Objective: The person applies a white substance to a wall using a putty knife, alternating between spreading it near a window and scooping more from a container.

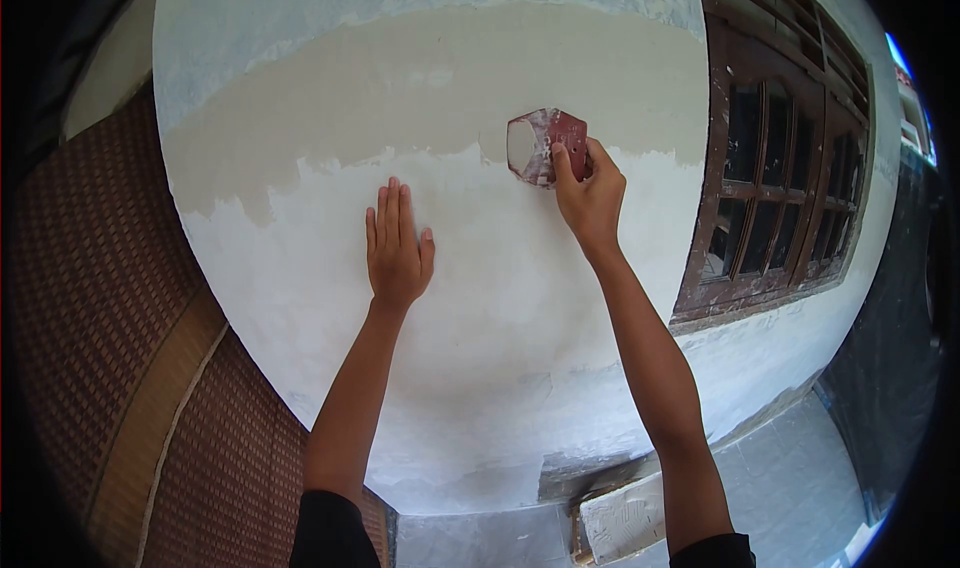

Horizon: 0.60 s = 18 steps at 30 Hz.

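My left hand [398,246] lies flat against the white wall [480,298], its fingers stretched upward and holding nothing. To the right and higher up, my right hand [590,193] grips a reddish-brown scraper [570,143] between thumb and fingers. The scraper's face is smeared with pale filler on its left part, and it is at the wall. It sits over the lower edge of a beige-grey band of filler [420,68], which crosses the wall above my left hand with a ragged border.
A brown wooden window [735,183] with dark panes is on the right. Woven brown panels [110,228] stand at the left. Low down, a whitish board or box [622,520] rests on the grey floor [790,478] by the wall's foot.
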Tool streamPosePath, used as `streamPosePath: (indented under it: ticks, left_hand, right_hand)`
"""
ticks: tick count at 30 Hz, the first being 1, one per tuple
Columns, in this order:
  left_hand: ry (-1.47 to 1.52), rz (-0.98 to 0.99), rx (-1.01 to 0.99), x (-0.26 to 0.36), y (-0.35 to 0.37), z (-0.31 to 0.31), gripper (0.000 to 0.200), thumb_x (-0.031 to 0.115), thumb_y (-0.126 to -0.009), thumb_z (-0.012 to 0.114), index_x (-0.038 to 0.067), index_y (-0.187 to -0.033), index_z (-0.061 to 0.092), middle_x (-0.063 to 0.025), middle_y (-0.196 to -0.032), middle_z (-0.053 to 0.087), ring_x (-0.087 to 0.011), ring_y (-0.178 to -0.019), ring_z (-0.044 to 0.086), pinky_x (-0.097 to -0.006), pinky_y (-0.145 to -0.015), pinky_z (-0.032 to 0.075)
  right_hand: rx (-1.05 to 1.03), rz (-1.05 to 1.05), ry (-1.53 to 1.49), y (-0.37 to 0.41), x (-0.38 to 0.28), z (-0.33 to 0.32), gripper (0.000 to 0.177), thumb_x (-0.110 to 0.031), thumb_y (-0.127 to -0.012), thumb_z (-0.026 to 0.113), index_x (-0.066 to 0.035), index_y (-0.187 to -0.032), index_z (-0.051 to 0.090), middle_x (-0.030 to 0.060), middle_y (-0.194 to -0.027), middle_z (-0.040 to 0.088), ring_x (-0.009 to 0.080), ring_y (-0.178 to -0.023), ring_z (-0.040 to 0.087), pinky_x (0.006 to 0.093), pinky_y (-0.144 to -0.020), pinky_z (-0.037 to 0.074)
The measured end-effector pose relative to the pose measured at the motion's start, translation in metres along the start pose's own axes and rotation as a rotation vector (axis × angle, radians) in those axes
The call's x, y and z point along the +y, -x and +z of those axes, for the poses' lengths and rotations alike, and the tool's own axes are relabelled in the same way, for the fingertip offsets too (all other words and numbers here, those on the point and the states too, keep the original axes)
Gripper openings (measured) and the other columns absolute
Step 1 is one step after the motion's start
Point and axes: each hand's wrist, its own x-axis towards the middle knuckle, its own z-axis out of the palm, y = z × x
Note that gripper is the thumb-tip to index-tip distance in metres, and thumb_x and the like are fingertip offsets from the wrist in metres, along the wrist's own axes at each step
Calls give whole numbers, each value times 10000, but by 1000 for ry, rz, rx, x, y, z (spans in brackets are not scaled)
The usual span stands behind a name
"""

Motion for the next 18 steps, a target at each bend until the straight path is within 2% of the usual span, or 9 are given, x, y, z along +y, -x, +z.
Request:
streamPosePath:
  ticks: [5,7,9,11,14,18]
  left_hand:
    - [-14,1,2,2,0,1,650,143,-955,463,-30,-1552,273,-179,-1619,287,-327,-1517,242,-509,-1220,178]
    - [-16,7,9,3,0,1,651,141,-954,464,-33,-1552,272,-180,-1619,287,-328,-1516,244,-510,-1220,178]
    - [-21,-5,2,4,-1,1,648,133,-951,464,-41,-1546,276,-184,-1618,286,-335,-1515,243,-515,-1219,177]
    - [-17,2,0,2,0,1,646,130,-950,464,-45,-1544,277,-186,-1617,286,-338,-1514,245,-517,-1218,178]
    - [-17,12,3,1,0,2,643,125,-949,464,-48,-1541,281,-189,-1616,288,-343,-1511,250,-519,-1217,180]
    - [-12,4,-1,2,0,1,641,121,-948,461,-48,-1541,283,-190,-1615,289,-345,-1511,252,-519,-1219,177]
  right_hand:
    - [140,26,-46,-8,21,-35,216,-175,-948,674,33,-1007,669,93,-774,702,96,-685,625,266,-653,496]
    - [126,30,-78,-6,21,-40,210,-169,-966,664,31,-1029,672,81,-810,713,85,-708,629,254,-669,499]
    - [73,-1,-280,-4,16,-30,207,-167,-979,658,32,-1033,668,69,-834,714,80,-720,628,246,-657,492]
    - [-34,-41,-209,4,-1,-16,203,-159,-975,666,35,-1036,662,64,-825,706,74,-711,617,244,-631,481]
    - [-81,-42,-23,3,-3,-2,221,-170,-945,683,28,-1039,657,110,-772,697,112,-672,625,274,-628,493]
    - [94,-77,44,-11,19,-33,207,-162,-939,679,27,-1023,669,125,-795,713,146,-683,653,284,-654,512]
